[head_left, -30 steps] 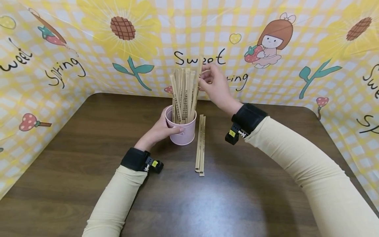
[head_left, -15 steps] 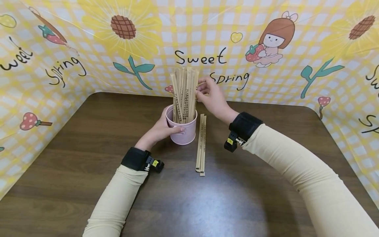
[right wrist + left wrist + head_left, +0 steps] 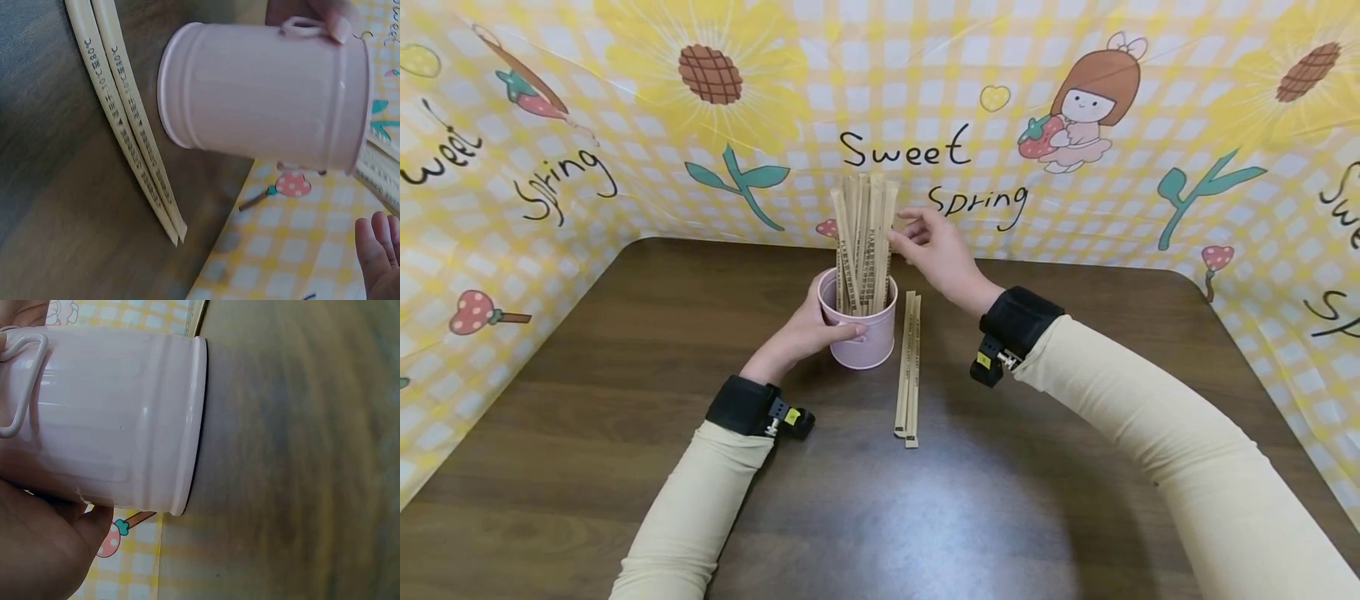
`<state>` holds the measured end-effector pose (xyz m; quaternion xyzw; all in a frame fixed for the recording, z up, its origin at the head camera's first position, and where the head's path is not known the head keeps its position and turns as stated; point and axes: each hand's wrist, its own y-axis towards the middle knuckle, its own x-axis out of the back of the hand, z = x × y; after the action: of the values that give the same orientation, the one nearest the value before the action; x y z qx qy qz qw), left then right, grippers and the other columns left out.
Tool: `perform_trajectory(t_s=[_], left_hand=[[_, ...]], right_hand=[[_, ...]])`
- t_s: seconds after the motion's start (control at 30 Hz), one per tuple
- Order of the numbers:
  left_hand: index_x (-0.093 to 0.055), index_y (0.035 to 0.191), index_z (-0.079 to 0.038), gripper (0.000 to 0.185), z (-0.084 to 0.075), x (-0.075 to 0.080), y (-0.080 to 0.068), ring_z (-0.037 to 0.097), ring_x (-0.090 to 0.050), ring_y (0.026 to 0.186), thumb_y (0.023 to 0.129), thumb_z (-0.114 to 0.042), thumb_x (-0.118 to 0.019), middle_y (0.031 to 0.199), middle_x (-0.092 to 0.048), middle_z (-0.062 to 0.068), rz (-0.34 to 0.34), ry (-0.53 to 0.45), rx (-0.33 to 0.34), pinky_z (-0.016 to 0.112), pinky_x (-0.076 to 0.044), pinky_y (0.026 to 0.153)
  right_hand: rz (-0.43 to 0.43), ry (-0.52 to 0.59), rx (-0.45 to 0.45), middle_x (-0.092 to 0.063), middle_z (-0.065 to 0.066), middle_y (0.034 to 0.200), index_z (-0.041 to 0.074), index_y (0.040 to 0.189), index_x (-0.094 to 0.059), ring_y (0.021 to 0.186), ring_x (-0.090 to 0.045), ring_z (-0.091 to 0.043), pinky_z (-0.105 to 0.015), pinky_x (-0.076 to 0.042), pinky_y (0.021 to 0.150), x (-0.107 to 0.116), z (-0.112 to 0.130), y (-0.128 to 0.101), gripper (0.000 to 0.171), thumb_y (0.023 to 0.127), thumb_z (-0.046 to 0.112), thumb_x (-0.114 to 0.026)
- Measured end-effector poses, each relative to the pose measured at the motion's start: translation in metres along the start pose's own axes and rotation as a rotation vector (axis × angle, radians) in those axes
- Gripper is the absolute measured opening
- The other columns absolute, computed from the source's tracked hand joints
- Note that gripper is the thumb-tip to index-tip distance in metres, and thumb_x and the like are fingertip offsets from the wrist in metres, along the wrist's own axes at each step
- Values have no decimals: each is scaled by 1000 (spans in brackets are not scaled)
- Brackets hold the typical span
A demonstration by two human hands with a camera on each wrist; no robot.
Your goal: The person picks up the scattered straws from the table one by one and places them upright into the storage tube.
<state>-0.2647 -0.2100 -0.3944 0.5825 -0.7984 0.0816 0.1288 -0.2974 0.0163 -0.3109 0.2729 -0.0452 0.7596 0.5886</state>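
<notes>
A small pink bucket (image 3: 862, 342) stands on the table, filled with upright paper-wrapped straws (image 3: 867, 242) that rise well above its rim. My left hand (image 3: 805, 325) grips the bucket from its left side, thumb across the front near a handle loop (image 3: 28, 381). Beside the straws' right edge is my right hand (image 3: 943, 254), its thumb tip right at the outermost straw and the other fingers extended apart from it. In the right wrist view, fingers (image 3: 377, 240) show below the straw bundle (image 3: 381, 169). Two more wrapped straws (image 3: 908, 367) lie side by side just right of the bucket.
The dark wooden table (image 3: 820, 500) reaches back to a yellow checked cloth backdrop (image 3: 925, 50), printed with sunflowers and lettering, which rises close behind the bucket. Each wrist carries a black strap (image 3: 1022, 315) with a small camera.
My right hand has come down and left, lowering a wrapped straw into the bucket among the others; its fingers now stand apart from it. The left hand keeps its grip on the bucket.
</notes>
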Motion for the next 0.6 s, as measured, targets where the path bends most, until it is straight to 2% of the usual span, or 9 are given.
perform_trajectory(t_s=[0.1,0.2,0.3,0.37,0.5,0.6], left_hand=[[-7,160,-4,101,0,-1,1,35,-28,149,83,-3,-72,163,-23,24,0,-3,-4,51,-22,125],[-6,160,-4,101,2,0,-2,37,-28,149,83,-3,-72,163,-23,25,-7,4,-1,53,-23,124],[-6,160,-4,101,3,-1,-3,37,-28,149,84,-3,-72,163,-22,25,-3,5,0,53,-23,124],[-6,160,-4,100,3,-1,-4,37,-28,149,84,-3,-72,163,-22,25,-1,5,1,53,-23,124],[-7,160,-4,101,2,-2,-3,36,-27,149,83,-2,-72,163,-22,24,-3,-5,4,52,-22,125],[-7,160,-4,101,-1,-2,-1,35,-27,149,83,-2,-72,163,-22,23,-4,-7,5,52,-21,125]], right_hand=[[-8,6,-22,-63,-23,121,-4,141,-53,108,-64,-34,-35,-58,87,10,-3,-2,44,104,19,-58],[-7,-38,-38,-65,-24,117,-5,137,-56,101,-66,-32,-30,-59,81,12,-11,-3,40,104,16,-57],[32,-103,-106,-66,-23,113,-7,135,-57,88,-65,-25,-27,-57,76,11,-25,-6,38,103,14,-57],[81,-131,-166,-66,-21,112,-7,135,-56,84,-65,-22,-31,-58,78,9,-36,-8,39,102,13,-57],[163,-147,-283,-63,-19,109,-10,136,-53,85,-67,-25,-38,-61,83,4,-53,-14,41,99,8,-58],[201,-127,-366,-61,-16,103,-12,136,-53,85,-66,-23,-33,-62,80,-3,-63,-17,43,97,6,-60]])
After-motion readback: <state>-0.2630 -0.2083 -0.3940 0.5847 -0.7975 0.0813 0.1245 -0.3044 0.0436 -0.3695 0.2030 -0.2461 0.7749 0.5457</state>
